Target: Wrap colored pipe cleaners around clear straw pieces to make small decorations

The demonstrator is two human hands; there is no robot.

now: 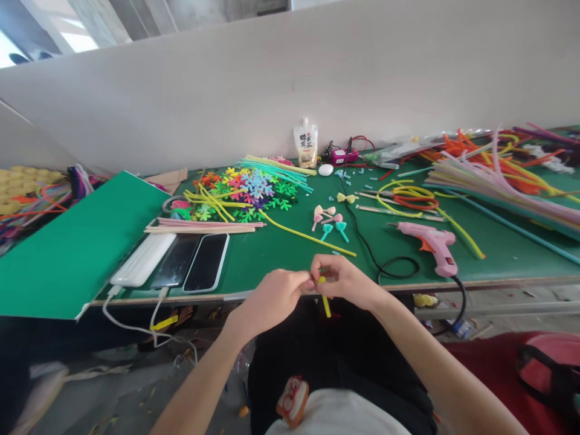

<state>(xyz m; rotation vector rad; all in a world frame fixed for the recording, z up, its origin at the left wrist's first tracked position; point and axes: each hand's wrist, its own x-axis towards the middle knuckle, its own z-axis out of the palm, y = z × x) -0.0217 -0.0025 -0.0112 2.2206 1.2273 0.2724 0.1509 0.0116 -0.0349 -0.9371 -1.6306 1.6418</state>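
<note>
While both my hands, left (276, 296) and right (342, 279), pinch the yellow stem (324, 299) beyond the surface's (272, 254) near edge, it could slip floorward.

Pink glue gun (432, 244), two phones (194, 263), plastic snowflake pieces (247, 190).

craft workshop: glue gun (432, 244), pipe cleaners (493, 181) on bench.

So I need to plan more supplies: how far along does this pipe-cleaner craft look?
Done, it seems: small pink and teal bow shapes and a yellow bow lie finished on the green table. In hand: the left hand and right hand pinch a short yellow pipe cleaner together. Left: a large pile of unused pipe cleaners; the pink glue gun lies untouched.
</note>
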